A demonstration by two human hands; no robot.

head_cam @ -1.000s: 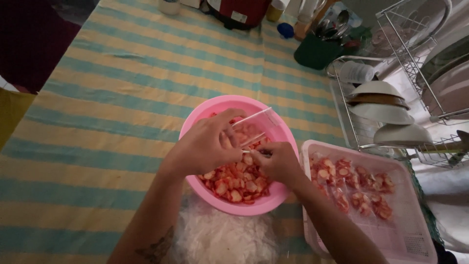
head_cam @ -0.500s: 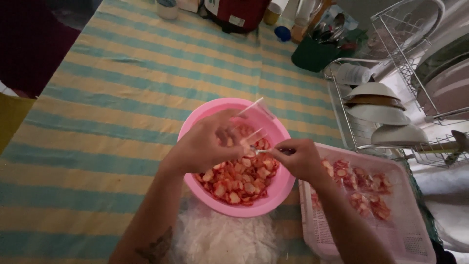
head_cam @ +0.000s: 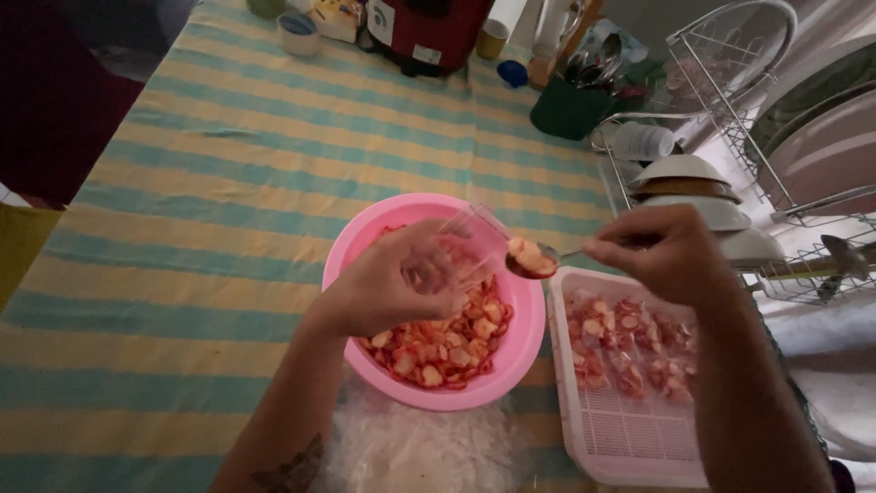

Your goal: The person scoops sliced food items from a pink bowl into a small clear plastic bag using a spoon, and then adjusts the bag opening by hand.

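A pink bowl (head_cam: 365,239) of chopped red and pale pieces stands on the striped tablecloth. My left hand (head_cam: 392,283) holds a small clear plastic bag (head_cam: 465,239) open above the bowl. My right hand (head_cam: 662,248) grips a metal spoon (head_cam: 532,263), loaded with several pieces, its tip right at the bag's mouth. To the right of the bowl lies a pink perforated tray (head_cam: 630,434) with more of the red pieces spread on it.
A sheet of clear plastic (head_cam: 415,452) lies at the near table edge. A wire dish rack (head_cam: 730,173) with bowls and plates stands at the right. A red appliance (head_cam: 429,32), cups and a green utensil holder (head_cam: 570,105) sit at the far end.
My right hand lifted the spoon out of the bowl with pieces on it and moved right and up, now level with the bag's mouth. My left hand stayed over the bowl.
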